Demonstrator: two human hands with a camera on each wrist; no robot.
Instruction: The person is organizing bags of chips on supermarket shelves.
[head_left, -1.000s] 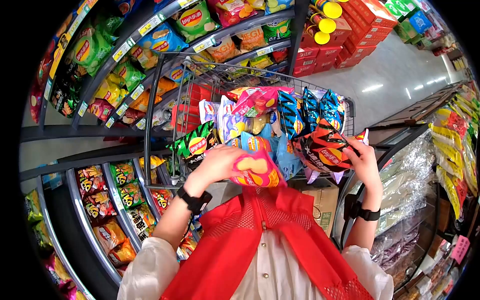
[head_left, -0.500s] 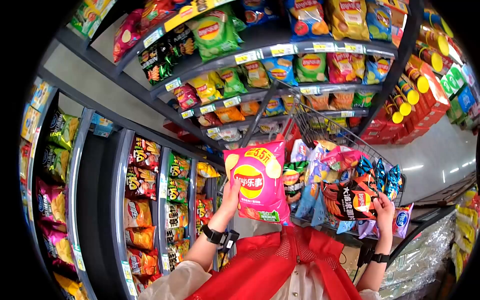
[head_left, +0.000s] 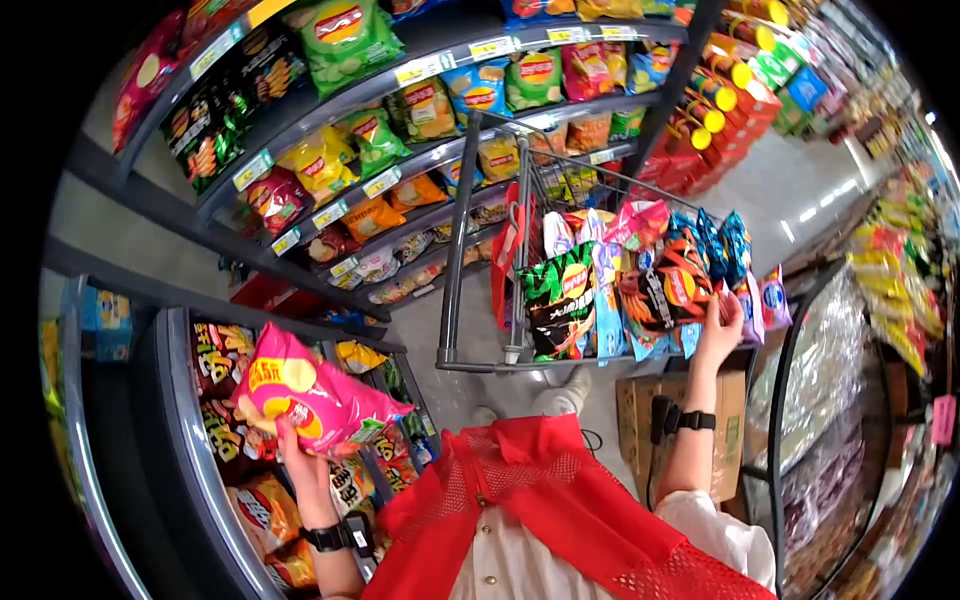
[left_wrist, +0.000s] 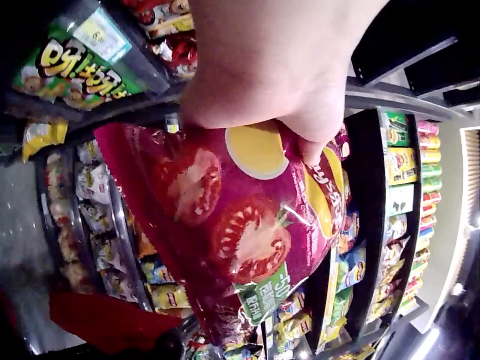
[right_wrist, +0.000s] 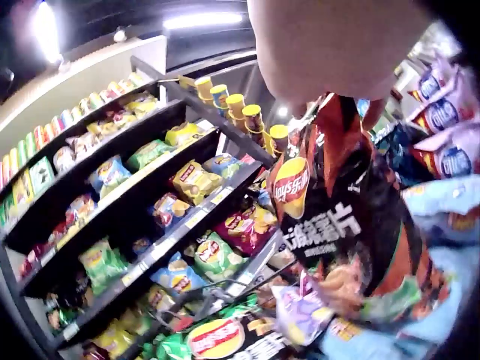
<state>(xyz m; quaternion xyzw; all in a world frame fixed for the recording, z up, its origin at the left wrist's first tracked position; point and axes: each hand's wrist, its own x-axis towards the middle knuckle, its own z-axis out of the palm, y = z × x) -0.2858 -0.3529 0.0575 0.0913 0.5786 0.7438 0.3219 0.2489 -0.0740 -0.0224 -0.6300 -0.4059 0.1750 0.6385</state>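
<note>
My left hand (head_left: 305,462) grips a pink Lay's chip bag (head_left: 320,395), tilted, out to the left over the low snack shelf. In the left wrist view the bag's tomato pictures (left_wrist: 251,240) show below the hand. At the shopping cart (head_left: 440,290), my right hand (head_left: 722,322) pinches the edge of a black and red Lay's chip bag (head_left: 665,285). That bag leans on other bags in the cart, its Lay's logo (right_wrist: 291,186) visible in the right wrist view. Beside it stands a black and green chip bag (head_left: 560,305); blue bags (head_left: 735,245) lie behind.
Tall curved shelves of chip bags (head_left: 480,88) rise beyond the cart. Low shelves (head_left: 190,400) with snack packs line the left. Red boxes (head_left: 690,170) are stacked at the back, a cardboard box (head_left: 640,420) sits on the floor, and a wrapped stack (head_left: 800,380) is to the right.
My left hand has carried the pink bag from over the cart, up in front of me, then left over the low shelf. My right hand keeps hold of the black and red bag.
</note>
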